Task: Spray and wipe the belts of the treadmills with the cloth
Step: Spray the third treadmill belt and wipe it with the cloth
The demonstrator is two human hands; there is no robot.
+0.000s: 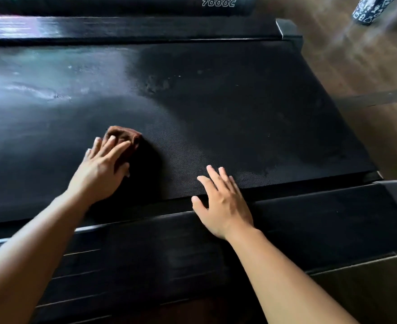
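Here, a wooden floor [368,66] lies at the right of the frame, with a blurred patterned bottle [370,8] in the upper right corner and a second treadmill [146,3] marked 7000C along the top edge. The black belt [239,113] runs lengthwise from left to right, ending at the right. On it, left of centre, a bunched brown cloth [128,136] lies under the left hand [101,174], which presses it with straight fingers, while the right hand [223,204] rests flat and spread across the belt's near edge and the side rail [309,206], holding nothing.
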